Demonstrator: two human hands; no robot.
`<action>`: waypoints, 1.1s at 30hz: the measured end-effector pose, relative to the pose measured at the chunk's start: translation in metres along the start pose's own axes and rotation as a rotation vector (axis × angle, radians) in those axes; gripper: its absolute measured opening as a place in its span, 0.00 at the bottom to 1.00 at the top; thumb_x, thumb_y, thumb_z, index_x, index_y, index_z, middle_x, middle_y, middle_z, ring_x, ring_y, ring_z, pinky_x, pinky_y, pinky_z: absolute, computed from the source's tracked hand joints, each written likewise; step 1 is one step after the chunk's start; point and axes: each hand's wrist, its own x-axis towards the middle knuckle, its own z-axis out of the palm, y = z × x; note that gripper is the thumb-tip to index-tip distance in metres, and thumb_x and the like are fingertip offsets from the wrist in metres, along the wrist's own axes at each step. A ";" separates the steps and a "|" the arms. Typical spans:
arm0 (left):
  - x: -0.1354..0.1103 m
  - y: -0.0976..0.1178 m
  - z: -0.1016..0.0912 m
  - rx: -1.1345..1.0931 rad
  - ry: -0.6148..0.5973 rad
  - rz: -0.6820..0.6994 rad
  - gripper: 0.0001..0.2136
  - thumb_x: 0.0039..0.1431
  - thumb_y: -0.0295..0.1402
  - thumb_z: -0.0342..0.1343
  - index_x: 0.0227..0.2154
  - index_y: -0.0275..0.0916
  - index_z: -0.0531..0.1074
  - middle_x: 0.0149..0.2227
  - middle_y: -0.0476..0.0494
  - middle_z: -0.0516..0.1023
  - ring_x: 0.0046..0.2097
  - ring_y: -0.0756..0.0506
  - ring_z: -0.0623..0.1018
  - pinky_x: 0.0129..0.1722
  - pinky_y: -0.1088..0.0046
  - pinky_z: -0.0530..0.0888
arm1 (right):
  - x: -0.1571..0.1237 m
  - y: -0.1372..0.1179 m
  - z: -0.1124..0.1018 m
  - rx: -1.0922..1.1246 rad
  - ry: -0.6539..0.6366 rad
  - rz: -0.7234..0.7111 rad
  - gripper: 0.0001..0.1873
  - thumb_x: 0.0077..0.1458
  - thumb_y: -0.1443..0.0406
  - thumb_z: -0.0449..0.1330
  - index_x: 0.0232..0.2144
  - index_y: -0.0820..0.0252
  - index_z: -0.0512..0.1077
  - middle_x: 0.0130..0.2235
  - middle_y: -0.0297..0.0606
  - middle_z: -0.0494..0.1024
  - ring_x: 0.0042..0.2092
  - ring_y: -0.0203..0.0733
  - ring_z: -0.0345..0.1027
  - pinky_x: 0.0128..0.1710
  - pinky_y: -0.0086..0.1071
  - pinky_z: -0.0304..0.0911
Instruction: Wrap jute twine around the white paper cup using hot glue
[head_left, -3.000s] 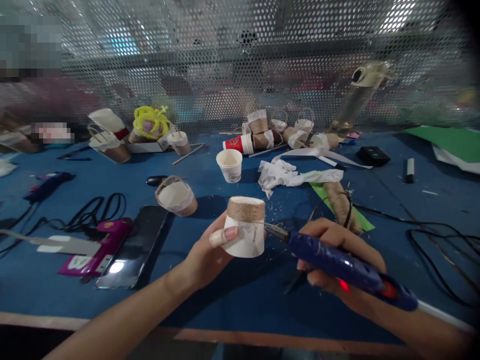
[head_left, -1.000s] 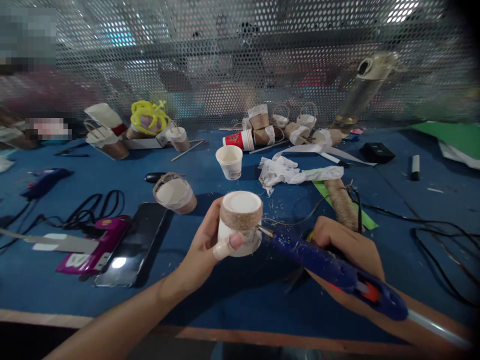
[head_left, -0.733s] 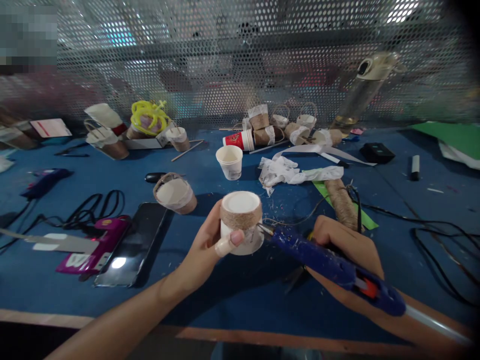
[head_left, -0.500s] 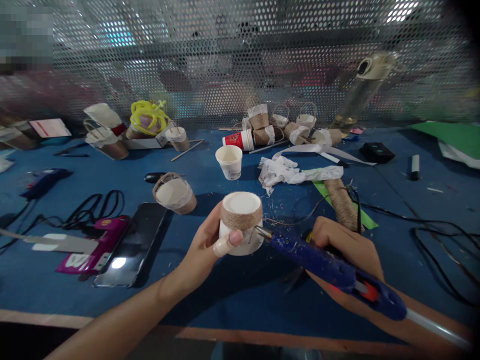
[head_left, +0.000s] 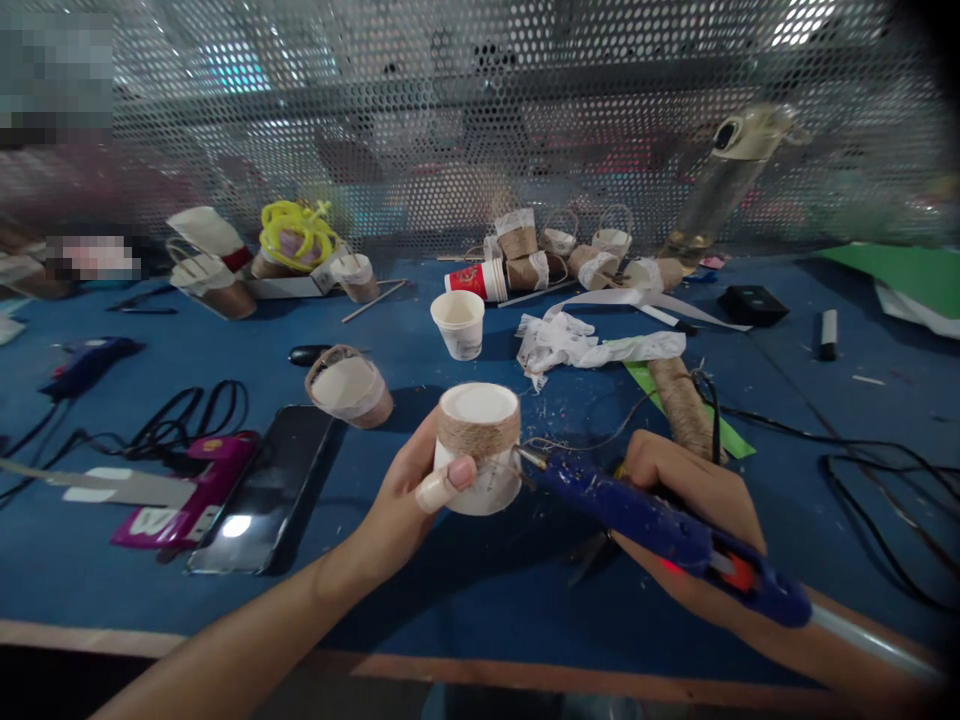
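Observation:
Upside down in my left hand [head_left: 409, 490] is a white paper cup [head_left: 480, 485], gripped by its side with the taped thumb in front. Brown twine [head_left: 478, 437] is wrapped around the cup's upper part, near its base. My right hand [head_left: 694, 490] is closed around a blue hot glue gun [head_left: 637, 525], whose metal nozzle points left at the cup's right side, just below the twine. A glue stick [head_left: 870, 650] sticks out of the gun's back end. From the cup a loose strand of twine runs right toward a twine roll [head_left: 682, 410].
A twine-wrapped cup with a handle [head_left: 351, 388] and a plain paper cup [head_left: 459, 325] stand beyond my hands. White lace [head_left: 570, 345] lies crumpled behind. At left are a phone [head_left: 262, 490] and cables; a bottle [head_left: 724, 190] leans at the back against a perforated metal screen [head_left: 420, 130].
My left hand and the cup have shifted slightly left, and the cup has turned a little. The glue gun's nozzle now sits slightly higher and farther right.

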 end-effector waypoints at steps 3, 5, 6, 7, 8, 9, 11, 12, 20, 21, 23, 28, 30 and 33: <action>0.000 0.001 0.001 -0.019 0.000 -0.012 0.26 0.57 0.43 0.59 0.58 0.43 0.66 0.55 0.39 0.75 0.55 0.34 0.73 0.53 0.59 0.69 | -0.001 -0.001 0.000 0.019 -0.009 0.002 0.17 0.45 0.76 0.60 0.25 0.54 0.55 0.25 0.28 0.59 0.25 0.35 0.56 0.24 0.33 0.49; 0.000 0.001 0.000 -0.036 0.006 -0.016 0.27 0.56 0.43 0.59 0.58 0.43 0.66 0.55 0.38 0.74 0.55 0.33 0.73 0.53 0.58 0.70 | 0.000 0.000 0.000 0.021 0.002 0.006 0.17 0.45 0.75 0.59 0.25 0.54 0.55 0.25 0.28 0.58 0.24 0.35 0.55 0.24 0.33 0.48; 0.000 0.001 0.000 -0.039 0.010 -0.015 0.28 0.55 0.44 0.60 0.58 0.42 0.66 0.55 0.38 0.74 0.55 0.32 0.73 0.52 0.58 0.70 | 0.001 0.001 0.000 0.018 0.009 0.012 0.16 0.46 0.75 0.59 0.25 0.54 0.55 0.25 0.28 0.58 0.24 0.35 0.55 0.23 0.33 0.47; 0.000 0.001 0.000 -0.039 0.012 -0.013 0.28 0.55 0.44 0.60 0.58 0.42 0.66 0.55 0.38 0.75 0.55 0.32 0.73 0.52 0.58 0.71 | 0.001 0.001 0.000 0.017 0.016 0.016 0.16 0.46 0.74 0.59 0.25 0.54 0.55 0.25 0.29 0.58 0.24 0.35 0.55 0.23 0.33 0.47; 0.000 0.001 0.000 -0.036 0.012 -0.011 0.29 0.54 0.45 0.60 0.58 0.42 0.66 0.55 0.38 0.75 0.55 0.31 0.72 0.51 0.58 0.71 | 0.002 0.002 0.000 0.015 0.019 0.020 0.16 0.47 0.74 0.59 0.25 0.54 0.55 0.25 0.29 0.58 0.23 0.35 0.54 0.23 0.33 0.46; 0.000 0.001 0.000 -0.032 0.011 -0.009 0.29 0.54 0.45 0.60 0.58 0.43 0.66 0.55 0.38 0.75 0.55 0.31 0.72 0.51 0.58 0.71 | 0.002 0.003 0.000 0.014 0.025 0.020 0.16 0.47 0.74 0.59 0.25 0.54 0.55 0.25 0.29 0.58 0.23 0.35 0.54 0.22 0.33 0.45; 0.000 0.001 0.001 -0.027 0.006 -0.007 0.29 0.54 0.46 0.60 0.58 0.43 0.66 0.55 0.38 0.74 0.56 0.31 0.72 0.51 0.58 0.71 | 0.002 0.003 0.001 0.016 0.031 0.016 0.16 0.47 0.74 0.59 0.25 0.54 0.54 0.25 0.29 0.58 0.23 0.35 0.54 0.22 0.33 0.46; 0.001 0.002 0.001 -0.025 0.007 -0.014 0.28 0.55 0.45 0.60 0.58 0.43 0.66 0.56 0.38 0.74 0.56 0.31 0.72 0.51 0.58 0.71 | 0.001 0.003 0.001 0.017 0.030 0.009 0.16 0.47 0.74 0.59 0.25 0.54 0.54 0.25 0.29 0.58 0.24 0.35 0.55 0.23 0.33 0.46; 0.002 0.003 0.002 -0.025 -0.017 -0.042 0.28 0.55 0.45 0.60 0.57 0.42 0.67 0.54 0.38 0.76 0.53 0.33 0.74 0.52 0.60 0.71 | -0.001 -0.001 0.001 -0.002 -0.017 -0.008 0.17 0.46 0.75 0.60 0.25 0.53 0.54 0.25 0.29 0.60 0.25 0.36 0.56 0.24 0.33 0.51; 0.001 0.003 0.002 -0.030 -0.019 -0.042 0.27 0.55 0.45 0.59 0.57 0.42 0.67 0.53 0.38 0.76 0.52 0.34 0.75 0.50 0.61 0.72 | -0.001 -0.001 0.001 0.004 -0.009 0.001 0.17 0.46 0.74 0.60 0.25 0.53 0.54 0.25 0.29 0.60 0.24 0.36 0.56 0.23 0.33 0.50; 0.001 0.002 0.000 -0.044 -0.014 -0.044 0.25 0.56 0.44 0.58 0.56 0.42 0.68 0.51 0.38 0.77 0.50 0.35 0.76 0.46 0.63 0.73 | 0.001 0.000 0.002 0.021 0.015 0.016 0.16 0.48 0.73 0.60 0.25 0.54 0.54 0.25 0.29 0.59 0.24 0.36 0.55 0.23 0.33 0.48; 0.000 0.000 -0.001 -0.059 0.009 -0.041 0.27 0.55 0.45 0.59 0.57 0.42 0.68 0.53 0.38 0.76 0.52 0.33 0.75 0.48 0.60 0.73 | 0.006 0.001 0.002 0.047 0.030 0.134 0.16 0.50 0.72 0.59 0.22 0.54 0.55 0.22 0.28 0.59 0.22 0.35 0.55 0.22 0.32 0.49; 0.000 0.001 0.000 -0.046 0.008 -0.043 0.28 0.53 0.45 0.61 0.57 0.42 0.68 0.54 0.38 0.76 0.54 0.32 0.73 0.50 0.59 0.72 | 0.008 0.001 0.002 0.058 0.028 0.210 0.15 0.51 0.74 0.59 0.22 0.54 0.58 0.22 0.28 0.62 0.23 0.35 0.58 0.23 0.32 0.52; 0.000 0.000 0.000 -0.026 0.017 -0.054 0.30 0.52 0.45 0.63 0.58 0.43 0.67 0.56 0.39 0.74 0.57 0.32 0.71 0.53 0.58 0.70 | 0.010 0.001 0.003 0.187 0.073 0.274 0.10 0.56 0.70 0.59 0.26 0.54 0.63 0.22 0.27 0.65 0.23 0.35 0.61 0.23 0.31 0.58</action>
